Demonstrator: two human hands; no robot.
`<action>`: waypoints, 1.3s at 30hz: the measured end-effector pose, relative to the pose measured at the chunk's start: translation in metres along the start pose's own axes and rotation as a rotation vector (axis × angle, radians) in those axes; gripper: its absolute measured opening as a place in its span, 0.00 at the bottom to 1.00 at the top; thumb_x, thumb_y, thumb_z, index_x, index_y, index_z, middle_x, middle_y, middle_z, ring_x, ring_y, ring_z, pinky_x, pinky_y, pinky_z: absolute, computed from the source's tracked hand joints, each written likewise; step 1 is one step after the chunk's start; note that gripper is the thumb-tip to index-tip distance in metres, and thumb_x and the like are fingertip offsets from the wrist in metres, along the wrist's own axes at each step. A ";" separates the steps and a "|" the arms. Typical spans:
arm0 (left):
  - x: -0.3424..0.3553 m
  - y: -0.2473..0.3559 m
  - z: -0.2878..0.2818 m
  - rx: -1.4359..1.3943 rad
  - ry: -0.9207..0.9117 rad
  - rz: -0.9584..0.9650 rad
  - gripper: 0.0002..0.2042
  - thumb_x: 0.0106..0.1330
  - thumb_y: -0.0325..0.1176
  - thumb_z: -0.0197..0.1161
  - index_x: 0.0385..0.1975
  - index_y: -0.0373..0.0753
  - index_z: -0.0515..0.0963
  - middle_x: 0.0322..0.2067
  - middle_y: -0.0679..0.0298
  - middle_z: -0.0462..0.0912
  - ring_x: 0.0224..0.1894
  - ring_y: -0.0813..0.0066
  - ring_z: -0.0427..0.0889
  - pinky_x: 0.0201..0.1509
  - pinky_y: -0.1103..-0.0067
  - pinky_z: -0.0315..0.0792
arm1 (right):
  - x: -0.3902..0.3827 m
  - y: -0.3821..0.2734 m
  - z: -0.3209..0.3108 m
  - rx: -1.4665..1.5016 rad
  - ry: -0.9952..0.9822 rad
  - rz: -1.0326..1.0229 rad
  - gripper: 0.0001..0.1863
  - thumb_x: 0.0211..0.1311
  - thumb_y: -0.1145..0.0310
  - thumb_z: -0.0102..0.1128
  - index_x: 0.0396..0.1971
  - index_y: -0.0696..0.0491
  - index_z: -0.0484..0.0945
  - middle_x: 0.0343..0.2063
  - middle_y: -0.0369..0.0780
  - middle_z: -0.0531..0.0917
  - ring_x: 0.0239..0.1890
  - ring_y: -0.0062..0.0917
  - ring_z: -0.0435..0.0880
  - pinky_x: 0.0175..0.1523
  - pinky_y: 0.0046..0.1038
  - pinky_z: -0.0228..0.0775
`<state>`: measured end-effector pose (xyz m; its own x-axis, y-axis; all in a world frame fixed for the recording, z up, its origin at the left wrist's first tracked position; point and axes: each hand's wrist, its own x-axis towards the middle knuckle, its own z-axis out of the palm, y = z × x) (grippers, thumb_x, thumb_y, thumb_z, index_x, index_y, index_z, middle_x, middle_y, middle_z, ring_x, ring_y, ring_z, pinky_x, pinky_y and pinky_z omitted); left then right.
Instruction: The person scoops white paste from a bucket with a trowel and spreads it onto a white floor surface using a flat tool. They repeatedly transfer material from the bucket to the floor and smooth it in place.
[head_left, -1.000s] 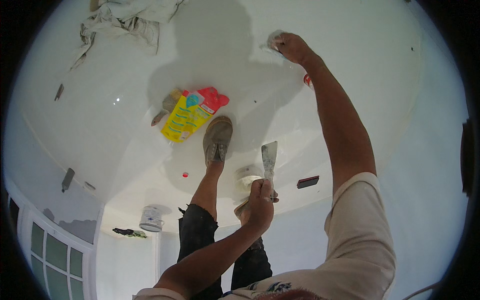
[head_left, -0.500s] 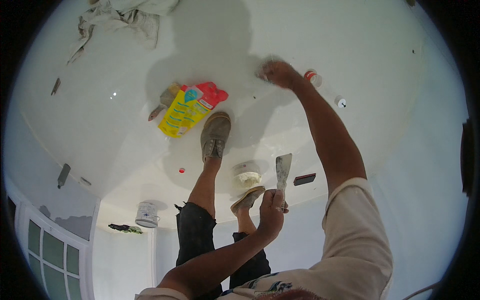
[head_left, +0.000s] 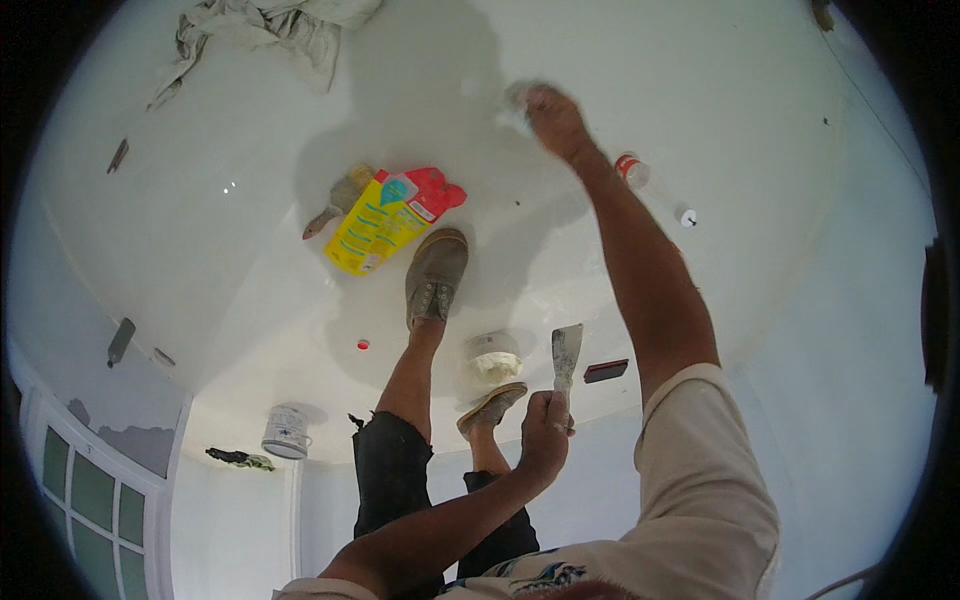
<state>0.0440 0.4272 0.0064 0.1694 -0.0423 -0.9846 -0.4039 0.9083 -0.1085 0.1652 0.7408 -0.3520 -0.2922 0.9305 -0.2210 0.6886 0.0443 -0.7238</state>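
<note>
Pointing blade-first, lengthwise forward: scraper [head_left: 566, 352]

Open floor [head_left: 430, 90] between right hand [head_left: 555, 118] and crumpled cloth [head_left: 285, 30], yellow bag [head_left: 380, 225] and front shoe [head_left: 437, 270] obstructing passage to the lower left, tub [head_left: 493, 358] and block [head_left: 606, 371] flanking scraper [head_left: 566, 350] in left hand [head_left: 545, 435].
</note>
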 end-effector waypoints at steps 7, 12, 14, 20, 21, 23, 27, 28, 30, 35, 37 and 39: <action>-0.004 -0.011 0.005 -0.025 -0.043 -0.020 0.13 0.80 0.42 0.52 0.42 0.37 0.70 0.27 0.67 0.73 0.26 0.81 0.73 0.31 0.78 0.72 | 0.002 -0.018 0.016 -0.030 -0.027 -0.077 0.14 0.67 0.65 0.54 0.43 0.50 0.87 0.41 0.48 0.86 0.49 0.46 0.82 0.61 0.43 0.73; -0.001 -0.007 -0.008 -0.046 0.047 0.023 0.13 0.81 0.43 0.52 0.42 0.37 0.70 0.27 0.67 0.73 0.26 0.81 0.73 0.31 0.78 0.72 | 0.045 -0.058 0.007 -0.002 0.123 0.309 0.14 0.74 0.66 0.51 0.45 0.52 0.86 0.44 0.45 0.86 0.53 0.38 0.83 0.63 0.34 0.72; 0.000 -0.015 0.003 -0.028 -0.021 -0.011 0.14 0.81 0.43 0.52 0.42 0.37 0.70 0.26 0.67 0.73 0.26 0.81 0.73 0.32 0.78 0.72 | 0.039 -0.018 -0.009 -0.130 0.176 0.206 0.14 0.73 0.66 0.49 0.44 0.53 0.85 0.43 0.45 0.87 0.53 0.37 0.84 0.62 0.35 0.73; 0.003 -0.011 -0.002 -0.027 0.030 0.036 0.14 0.81 0.43 0.51 0.42 0.37 0.70 0.26 0.67 0.73 0.26 0.80 0.72 0.32 0.78 0.72 | 0.018 -0.062 0.027 -0.259 0.010 0.052 0.10 0.69 0.69 0.54 0.41 0.55 0.84 0.43 0.49 0.85 0.50 0.47 0.83 0.60 0.38 0.74; 0.005 -0.012 0.000 -0.058 0.039 0.021 0.14 0.81 0.43 0.52 0.42 0.37 0.70 0.26 0.67 0.73 0.26 0.80 0.72 0.32 0.78 0.71 | 0.033 -0.051 0.010 -0.216 0.102 0.184 0.10 0.68 0.70 0.54 0.41 0.55 0.84 0.43 0.49 0.85 0.50 0.46 0.83 0.60 0.38 0.74; 0.004 -0.011 0.003 -0.058 0.027 -0.011 0.14 0.81 0.43 0.52 0.42 0.37 0.70 0.26 0.67 0.72 0.26 0.80 0.72 0.32 0.78 0.71 | 0.033 -0.039 0.005 0.015 0.301 0.265 0.11 0.68 0.70 0.54 0.42 0.56 0.84 0.44 0.48 0.85 0.48 0.45 0.83 0.60 0.37 0.74; 0.000 -0.006 -0.003 -0.029 0.071 0.011 0.13 0.81 0.42 0.52 0.41 0.36 0.70 0.26 0.67 0.72 0.26 0.80 0.72 0.31 0.78 0.70 | 0.014 -0.067 0.044 -0.041 -0.074 0.144 0.12 0.70 0.70 0.53 0.43 0.54 0.85 0.47 0.46 0.86 0.52 0.39 0.83 0.61 0.36 0.74; -0.001 -0.006 0.001 -0.038 0.069 0.029 0.13 0.81 0.41 0.52 0.41 0.36 0.70 0.26 0.67 0.73 0.26 0.80 0.72 0.31 0.79 0.70 | 0.024 -0.056 0.037 -0.070 0.062 0.114 0.13 0.70 0.68 0.52 0.42 0.53 0.86 0.44 0.46 0.85 0.51 0.42 0.83 0.60 0.39 0.74; 0.006 -0.012 0.005 -0.078 0.009 0.020 0.13 0.81 0.41 0.52 0.41 0.36 0.70 0.26 0.67 0.73 0.26 0.80 0.72 0.31 0.78 0.71 | 0.045 -0.016 0.013 -0.141 0.344 0.058 0.15 0.70 0.63 0.50 0.41 0.52 0.86 0.39 0.46 0.84 0.49 0.46 0.82 0.57 0.46 0.74; 0.001 0.047 -0.012 0.069 0.127 -0.004 0.12 0.81 0.40 0.51 0.50 0.37 0.71 0.35 0.62 0.77 0.34 0.72 0.80 0.42 0.74 0.78 | 0.044 -0.062 0.048 -0.066 -0.029 0.043 0.12 0.71 0.61 0.58 0.39 0.53 0.83 0.36 0.44 0.84 0.44 0.41 0.82 0.58 0.39 0.75; 0.019 0.069 -0.010 0.005 0.174 0.158 0.12 0.81 0.40 0.51 0.51 0.37 0.70 0.36 0.59 0.76 0.34 0.72 0.80 0.36 0.76 0.77 | 0.006 -0.040 0.041 -0.192 -0.393 -0.230 0.13 0.71 0.61 0.57 0.39 0.55 0.82 0.36 0.50 0.83 0.45 0.46 0.81 0.57 0.43 0.73; 0.045 0.138 -0.035 0.223 0.258 0.428 0.11 0.81 0.38 0.52 0.50 0.37 0.70 0.32 0.65 0.74 0.28 0.79 0.74 0.28 0.79 0.70 | -0.033 -0.070 0.028 -0.261 -0.584 -0.164 0.13 0.69 0.60 0.56 0.36 0.52 0.85 0.38 0.49 0.85 0.46 0.46 0.83 0.56 0.45 0.74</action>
<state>-0.0360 0.5358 -0.0574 -0.2054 0.2755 -0.9391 -0.1831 0.9318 0.3135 0.1076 0.6969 -0.3126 -0.6685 0.5572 -0.4926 0.7212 0.3240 -0.6123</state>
